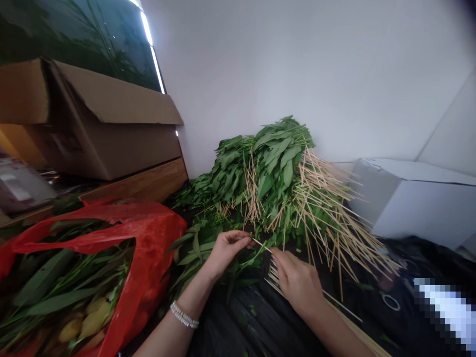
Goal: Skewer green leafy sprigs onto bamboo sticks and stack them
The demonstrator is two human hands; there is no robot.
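In front of me my left hand (232, 244) pinches the far end of a thin wooden skewer (262, 245), where a bit of green stem shows between the fingertips. My right hand (295, 277) grips the same skewer from the other end, fingers closed around it. A leafy green stem (256, 255) hangs just below the skewer. Beneath and beside the right hand lie loose wooden skewers (274, 277). Beyond both hands rises a heap of leafy bunches (278, 148) on skewers, whose bare ends (334, 208) fan out to the right.
At the left stands a red plastic bag (156, 243) holding leafy stems and several yellowish lumps. Behind it is an open cardboard box (134, 144). A white box (424, 203) sits at the right. Black plastic sheeting (238, 327) covers the surface, with a white ring (391, 302) on it.
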